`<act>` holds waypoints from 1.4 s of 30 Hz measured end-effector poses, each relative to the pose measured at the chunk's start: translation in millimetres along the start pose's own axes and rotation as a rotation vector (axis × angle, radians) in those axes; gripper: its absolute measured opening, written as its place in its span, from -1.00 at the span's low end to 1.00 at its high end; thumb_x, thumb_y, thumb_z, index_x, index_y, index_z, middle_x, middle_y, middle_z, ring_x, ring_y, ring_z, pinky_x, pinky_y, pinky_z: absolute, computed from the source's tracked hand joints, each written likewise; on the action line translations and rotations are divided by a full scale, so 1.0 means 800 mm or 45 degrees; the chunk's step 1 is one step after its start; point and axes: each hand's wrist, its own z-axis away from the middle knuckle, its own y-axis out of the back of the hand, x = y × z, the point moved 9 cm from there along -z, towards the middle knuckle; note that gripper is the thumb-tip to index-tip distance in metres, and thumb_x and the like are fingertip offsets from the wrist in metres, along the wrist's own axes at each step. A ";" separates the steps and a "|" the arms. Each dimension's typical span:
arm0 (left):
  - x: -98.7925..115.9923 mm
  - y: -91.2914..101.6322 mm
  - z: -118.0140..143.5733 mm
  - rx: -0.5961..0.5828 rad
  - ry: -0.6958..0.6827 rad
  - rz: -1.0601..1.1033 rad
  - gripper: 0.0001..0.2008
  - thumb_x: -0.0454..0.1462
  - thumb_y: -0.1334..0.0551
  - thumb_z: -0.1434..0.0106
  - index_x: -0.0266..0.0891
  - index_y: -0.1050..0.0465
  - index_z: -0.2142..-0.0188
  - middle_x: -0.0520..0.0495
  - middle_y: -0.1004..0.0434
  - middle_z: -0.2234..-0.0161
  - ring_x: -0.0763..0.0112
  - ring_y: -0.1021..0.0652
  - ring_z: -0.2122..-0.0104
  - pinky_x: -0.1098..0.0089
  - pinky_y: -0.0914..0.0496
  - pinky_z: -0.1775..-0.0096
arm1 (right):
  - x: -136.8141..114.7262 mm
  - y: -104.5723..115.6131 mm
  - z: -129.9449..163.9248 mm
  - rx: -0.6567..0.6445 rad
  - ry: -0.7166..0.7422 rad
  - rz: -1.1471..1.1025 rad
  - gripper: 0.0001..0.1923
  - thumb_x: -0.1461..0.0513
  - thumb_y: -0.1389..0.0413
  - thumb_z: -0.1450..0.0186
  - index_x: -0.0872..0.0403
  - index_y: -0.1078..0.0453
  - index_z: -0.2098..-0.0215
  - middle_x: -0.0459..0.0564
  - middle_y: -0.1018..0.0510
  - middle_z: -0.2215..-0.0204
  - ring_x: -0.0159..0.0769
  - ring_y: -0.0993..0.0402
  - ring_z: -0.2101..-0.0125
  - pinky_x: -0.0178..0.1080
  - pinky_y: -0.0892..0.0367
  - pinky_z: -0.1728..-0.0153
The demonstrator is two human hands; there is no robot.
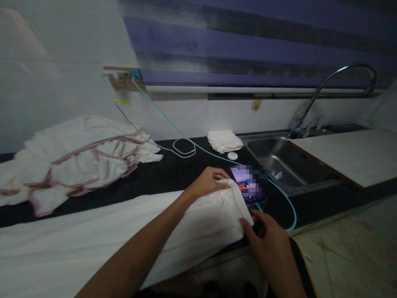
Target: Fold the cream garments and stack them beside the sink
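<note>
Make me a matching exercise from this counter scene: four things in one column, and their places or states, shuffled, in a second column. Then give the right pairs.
Things:
1. phone
2. folded cloth
3. crumpled sheet with pink trim
4. white board

Places or states:
A. lies over the right part of the sink
B. heaped at the left end of the black counter
C. screen lit, beside the white fabric that the left hand and right hand grip
D. sits against the wall, just left of the sink

Pairs: 1-C, 2-D, 3-B, 4-A
</note>
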 end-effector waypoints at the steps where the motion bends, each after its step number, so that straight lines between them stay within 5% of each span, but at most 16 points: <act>1: 0.000 0.000 0.000 0.008 -0.002 0.016 -0.62 -0.15 -0.55 0.02 -0.33 -0.61 0.27 -0.14 -0.65 0.33 0.33 -0.60 0.32 0.38 -0.44 0.23 | -0.003 0.000 -0.001 -0.025 0.016 0.010 -0.56 -0.02 -0.11 -0.37 0.10 -0.57 -0.01 0.11 -0.65 0.21 -0.10 -0.57 0.32 -0.11 -0.41 0.25; 10: 0.003 -0.010 0.001 -0.054 -0.016 0.106 -0.64 -0.20 -0.56 0.07 -0.31 -0.61 0.30 -0.07 -0.64 0.33 0.41 -0.57 0.32 0.40 -0.41 0.20 | -0.005 0.007 -0.003 -0.202 0.056 -0.007 -0.74 0.12 -0.09 -0.36 -0.02 -0.60 0.13 -0.06 -0.63 0.45 -0.18 -0.59 0.44 -0.20 -0.34 0.35; 17: 0.041 -0.010 -0.006 -0.171 -0.085 -0.140 -0.70 -0.22 -0.52 -0.02 -0.29 -0.63 0.25 -0.07 -0.65 0.28 0.42 -0.57 0.29 0.39 -0.40 0.16 | 0.012 0.001 -0.020 -0.256 0.062 -0.197 -0.75 0.08 -0.18 -0.33 -0.01 -0.65 0.16 -0.03 -0.68 0.42 -0.21 -0.60 0.44 -0.25 -0.37 0.41; 28: 0.144 -0.070 -0.064 -0.391 -0.184 -0.760 -0.75 -0.39 -0.36 -0.13 -0.33 -0.64 0.16 0.00 -0.55 0.42 0.46 -0.48 0.41 0.42 -0.34 0.26 | 0.027 0.077 -0.022 0.338 0.079 -0.373 -0.64 -0.06 -0.26 -0.29 0.05 -0.62 0.20 -0.12 -0.52 0.55 -0.40 -0.40 0.63 -0.38 -0.31 0.61; 34: 0.155 -0.097 -0.075 -0.427 -0.128 -0.669 -0.67 -0.45 -0.31 -0.11 -0.37 -0.63 0.10 -0.02 -0.57 0.39 0.52 -0.44 0.50 0.45 -0.32 0.38 | 0.030 0.107 -0.008 0.632 0.027 -0.548 -0.55 -0.01 -0.34 -0.26 0.09 -0.55 0.02 -0.04 -0.60 0.42 -0.39 -0.45 0.54 -0.40 -0.32 0.59; 42: 0.166 -0.064 -0.040 -0.320 -0.025 -0.327 -0.64 -0.45 -0.29 -0.01 -0.37 -0.60 0.14 0.00 -0.54 0.38 0.57 -0.39 0.53 0.51 -0.23 0.50 | -0.008 0.100 0.006 0.610 0.101 -0.751 -0.53 0.06 -0.34 -0.27 0.08 -0.45 -0.06 0.06 -0.63 0.19 -0.38 -0.46 0.45 -0.36 -0.35 0.50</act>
